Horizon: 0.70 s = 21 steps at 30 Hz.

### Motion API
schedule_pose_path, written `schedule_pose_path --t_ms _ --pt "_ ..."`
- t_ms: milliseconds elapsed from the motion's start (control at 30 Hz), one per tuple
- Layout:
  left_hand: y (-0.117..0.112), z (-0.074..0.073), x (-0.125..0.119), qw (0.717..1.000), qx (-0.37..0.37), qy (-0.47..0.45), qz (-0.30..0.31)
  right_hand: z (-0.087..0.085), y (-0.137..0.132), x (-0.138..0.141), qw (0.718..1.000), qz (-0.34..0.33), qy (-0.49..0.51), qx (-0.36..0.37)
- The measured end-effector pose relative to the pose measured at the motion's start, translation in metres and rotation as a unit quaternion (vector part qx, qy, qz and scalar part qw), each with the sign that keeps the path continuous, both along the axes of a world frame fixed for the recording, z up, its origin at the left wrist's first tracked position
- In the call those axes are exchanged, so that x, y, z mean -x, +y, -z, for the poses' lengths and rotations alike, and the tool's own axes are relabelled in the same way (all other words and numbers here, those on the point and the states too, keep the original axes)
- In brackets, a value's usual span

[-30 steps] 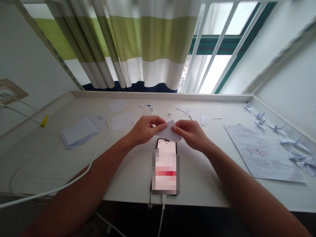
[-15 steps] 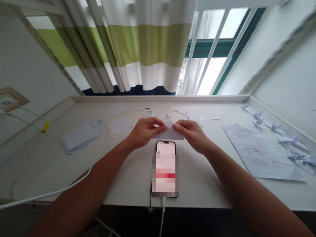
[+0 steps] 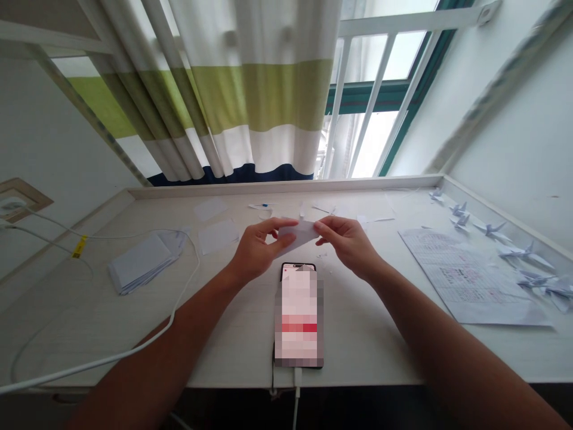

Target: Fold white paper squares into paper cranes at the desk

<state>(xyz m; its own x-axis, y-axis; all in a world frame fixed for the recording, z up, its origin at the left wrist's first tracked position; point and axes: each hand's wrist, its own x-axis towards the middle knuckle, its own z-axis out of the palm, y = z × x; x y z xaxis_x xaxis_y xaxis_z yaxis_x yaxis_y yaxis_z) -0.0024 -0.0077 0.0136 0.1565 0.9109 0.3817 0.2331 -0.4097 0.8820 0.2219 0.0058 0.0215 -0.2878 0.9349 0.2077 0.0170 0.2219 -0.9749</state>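
Note:
Between my two hands is a small folded piece of white paper (image 3: 304, 232), held up just beyond the phone. My left hand (image 3: 259, 248) pinches its left side, thumb in front and fingers behind. At the upper right corner, the thumb and forefinger of my right hand (image 3: 344, 239) are closed on the paper. Below the hands a phone (image 3: 299, 340) lies face up with its screen lit, part of it blurred out. A white cable (image 3: 297, 382) is plugged into its near end.
Several folded paper cranes (image 3: 492, 230) line the right edge of the desk (image 3: 358, 334), beside a written sheet (image 3: 470, 280). To the left lie a stack of white paper (image 3: 141, 261) and loose squares (image 3: 218, 236). A white cord (image 3: 179, 304) crosses my left forearm.
The paper has turned in my hands: its pointed top no longer shows, and it now slants up to the right. My view has shifted slightly.

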Motion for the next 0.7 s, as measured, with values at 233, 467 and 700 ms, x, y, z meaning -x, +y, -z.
schedule_pose_path --t_ms 233,467,700 --pt "-0.002 0.005 -0.002 0.999 0.010 -0.044 -0.022 -0.001 -0.003 0.003 0.998 -0.013 0.029 0.049" --pt "0.000 0.007 -0.004 0.994 -0.032 -0.087 -0.056 0.003 -0.010 0.005 0.984 0.039 -0.038 -0.167" --pt "-0.003 0.003 -0.003 0.995 -0.071 -0.016 -0.068 0.002 -0.013 0.003 0.970 0.086 -0.067 -0.218"
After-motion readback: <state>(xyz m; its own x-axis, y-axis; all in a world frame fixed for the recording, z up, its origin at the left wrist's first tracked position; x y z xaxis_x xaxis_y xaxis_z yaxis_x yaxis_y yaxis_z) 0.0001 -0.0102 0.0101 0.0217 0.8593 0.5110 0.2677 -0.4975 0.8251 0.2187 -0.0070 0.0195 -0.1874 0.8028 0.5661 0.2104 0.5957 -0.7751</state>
